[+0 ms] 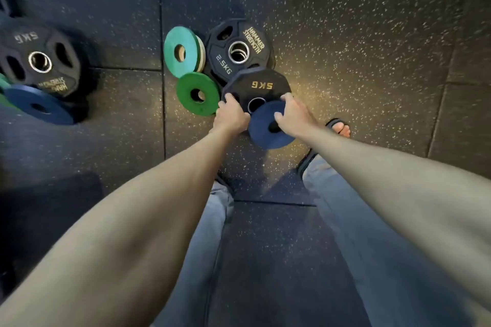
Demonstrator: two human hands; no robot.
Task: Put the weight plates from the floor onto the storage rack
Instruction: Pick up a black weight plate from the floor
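Observation:
A black 5 kg plate point(259, 85) lies tilted on the pile in front of me. My left hand point(231, 115) grips its left edge. My right hand point(292, 114) holds a small blue plate point(264, 125), with a finger near its centre hole, and its fingertips reach the black plate's right edge. Behind them lies a black 2.5 kg plate point(233, 48). To its left stand a teal plate point(180, 52) and a green plate point(198, 94). No storage rack is in view.
At the left lies a second heap: a black 5 kg plate point(39, 58) and a blue plate point(39, 107) over a green edge. My sandalled right foot point(338, 127) stands just right of the pile. The speckled rubber floor point(358, 34) stretches to the right.

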